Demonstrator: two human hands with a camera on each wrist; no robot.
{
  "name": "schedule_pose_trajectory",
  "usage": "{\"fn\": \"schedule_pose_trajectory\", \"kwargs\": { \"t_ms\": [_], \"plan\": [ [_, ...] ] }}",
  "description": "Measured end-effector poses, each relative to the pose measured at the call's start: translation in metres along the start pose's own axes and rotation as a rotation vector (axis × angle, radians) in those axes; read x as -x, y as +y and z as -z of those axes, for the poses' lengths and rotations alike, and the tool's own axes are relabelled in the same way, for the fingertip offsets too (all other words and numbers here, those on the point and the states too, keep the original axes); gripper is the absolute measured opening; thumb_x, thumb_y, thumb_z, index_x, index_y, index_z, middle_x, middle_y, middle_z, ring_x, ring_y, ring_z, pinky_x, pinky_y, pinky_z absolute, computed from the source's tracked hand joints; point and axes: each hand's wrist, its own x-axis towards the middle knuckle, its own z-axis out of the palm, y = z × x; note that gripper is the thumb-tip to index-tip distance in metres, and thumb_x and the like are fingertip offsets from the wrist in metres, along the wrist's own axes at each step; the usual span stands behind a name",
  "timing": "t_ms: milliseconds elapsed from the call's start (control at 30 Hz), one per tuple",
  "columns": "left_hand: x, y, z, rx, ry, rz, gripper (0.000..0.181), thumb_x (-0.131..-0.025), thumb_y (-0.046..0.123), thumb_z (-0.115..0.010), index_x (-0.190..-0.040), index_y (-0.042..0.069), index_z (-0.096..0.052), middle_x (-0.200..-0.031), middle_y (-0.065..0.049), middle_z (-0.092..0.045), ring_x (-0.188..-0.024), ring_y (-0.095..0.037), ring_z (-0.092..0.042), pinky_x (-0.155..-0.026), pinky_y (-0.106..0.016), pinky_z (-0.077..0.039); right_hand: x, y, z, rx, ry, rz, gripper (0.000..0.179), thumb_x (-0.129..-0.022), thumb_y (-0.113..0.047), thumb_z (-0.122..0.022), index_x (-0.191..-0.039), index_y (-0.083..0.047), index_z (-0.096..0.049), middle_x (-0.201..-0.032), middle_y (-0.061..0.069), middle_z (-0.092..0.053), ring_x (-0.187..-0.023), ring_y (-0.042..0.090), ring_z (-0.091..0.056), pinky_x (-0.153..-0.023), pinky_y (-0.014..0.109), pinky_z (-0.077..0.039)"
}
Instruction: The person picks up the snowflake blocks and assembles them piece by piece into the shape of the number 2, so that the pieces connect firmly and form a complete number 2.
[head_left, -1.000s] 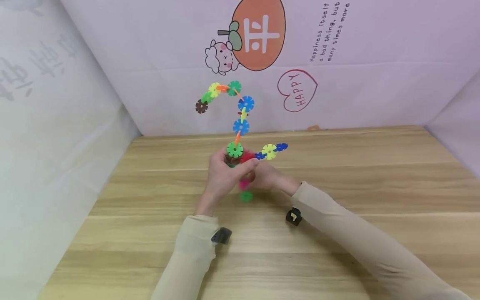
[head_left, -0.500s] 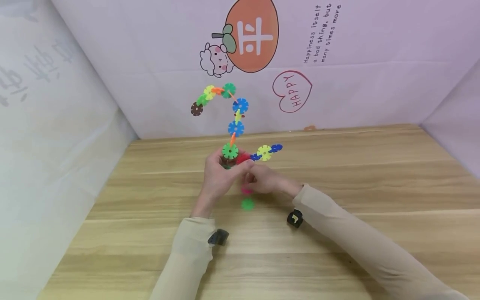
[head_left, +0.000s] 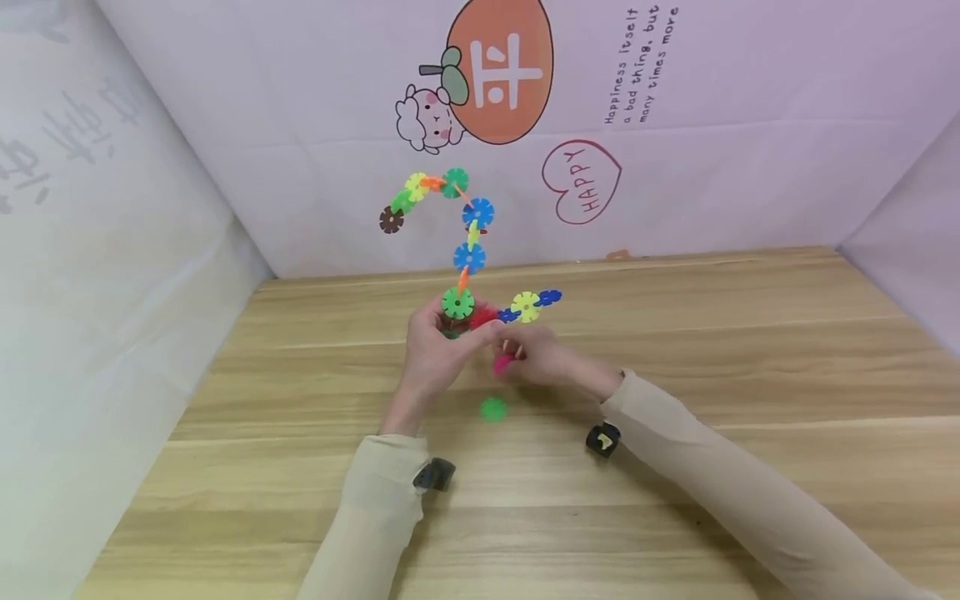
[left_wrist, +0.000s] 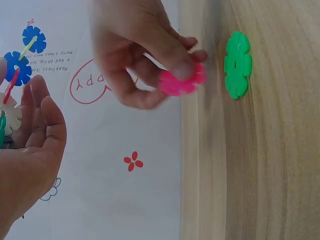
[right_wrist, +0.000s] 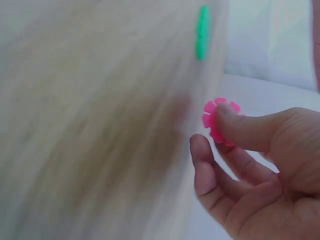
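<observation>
My left hand (head_left: pixel 438 350) grips the lower part of a chain of notched plastic snowflake discs (head_left: pixel 469 258). This chain rises in a hook and ends in a brown disc (head_left: pixel 391 220). From the red disc (head_left: pixel 483 317) at the thumb, a short branch with a yellow disc (head_left: pixel 527 307) points right. Between thumb and fingers, my right hand (head_left: pixel 543 354) pinches a pink snowflake disc (right_wrist: pixel 216 120), close beside the left hand. On the tabletop below them lies a loose green snowflake disc (left_wrist: pixel 237 65). The left palm partly hides the discs it holds.
The wooden table (head_left: pixel 570 517) reaches back to a white printed backdrop (head_left: pixel 337 192) standing behind it. A white side panel (head_left: pixel 112 333) borders the left edge. Black wrist cameras sit at both cuffs.
The right hand has taken the pink disc up off the tabletop and drawn slightly right. The left hand stays almost still with the chain, and the green disc lies where it was.
</observation>
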Motion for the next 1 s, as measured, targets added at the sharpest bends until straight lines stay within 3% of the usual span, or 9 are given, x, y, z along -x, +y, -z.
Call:
{"fn": "schedule_pose_trajectory", "kwargs": {
  "t_ms": [100,167,367,533,833,1000],
  "plan": [
    [0.0,-0.001,-0.002,-0.015,-0.007,0.004,0.032,-0.082,0.026,-0.077,-0.106,0.008,-0.065,-0.098,-0.001,-0.068,-0.088,-0.022,-0.058,-0.074,-0.035,-0.049,0.013,0.0,0.012,-0.045,0.096,0.049,0.01,-0.085,-0.001,-0.07,-0.095,-0.001,-0.069,-0.087,0.005,-0.068,-0.079,0.02,-0.06,-0.073,0.032,-0.055],
    [-0.001,-0.001,-0.003,-0.022,-0.013,0.004,0.03,-0.082,0.026,-0.077,-0.105,0.01,-0.065,-0.097,-0.001,-0.069,-0.087,-0.022,-0.059,-0.073,-0.034,-0.05,0.023,0.001,0.023,-0.101,0.156,0.035,0.012,-0.086,0.0,-0.069,-0.097,0.001,-0.072,-0.089,0.009,-0.07,-0.079,0.02,-0.063,-0.073,0.033,-0.056],
    [-0.001,-0.002,-0.001,-0.038,0.003,0.012,0.03,-0.082,0.024,-0.078,-0.104,0.009,-0.066,-0.097,-0.003,-0.069,-0.084,-0.022,-0.058,-0.068,-0.029,-0.048,0.046,0.007,0.053,-0.33,0.307,-0.066,0.018,-0.092,0.001,-0.06,-0.107,0.009,-0.067,-0.092,0.018,-0.069,-0.079,0.022,-0.067,-0.073,0.035,-0.057],
    [-0.001,-0.002,0.006,-0.04,0.02,0.031,0.031,-0.082,0.021,-0.078,-0.106,0.005,-0.066,-0.098,-0.005,-0.07,-0.083,-0.023,-0.059,-0.068,-0.027,-0.048,0.052,0.005,0.073,-0.448,0.372,-0.053,0.02,-0.09,0.001,-0.064,-0.107,0.011,-0.062,-0.087,0.015,-0.07,-0.075,0.017,-0.068,-0.07,0.032,-0.057],
    [0.002,-0.003,0.005,-0.087,-0.005,0.054,0.032,-0.081,0.024,-0.078,-0.106,0.008,-0.066,-0.101,-0.002,-0.07,-0.089,-0.024,-0.058,-0.072,-0.032,-0.049,0.056,-0.007,0.081,-0.424,0.417,0.045,0.017,-0.087,0.001,-0.068,-0.103,0.005,-0.067,-0.089,0.015,-0.07,-0.073,0.024,-0.067,-0.068,0.031,-0.057],
    [0.001,-0.004,0.0,-0.093,-0.022,0.049,0.03,-0.082,0.023,-0.078,-0.105,0.009,-0.066,-0.102,-0.003,-0.07,-0.09,-0.023,-0.058,-0.073,-0.033,-0.049,0.06,-0.004,0.081,-0.395,0.45,0.072,0.018,-0.085,0.006,-0.068,-0.103,0.006,-0.069,-0.092,0.017,-0.07,-0.073,0.017,-0.067,-0.067,0.029,-0.056]
  ]
}}
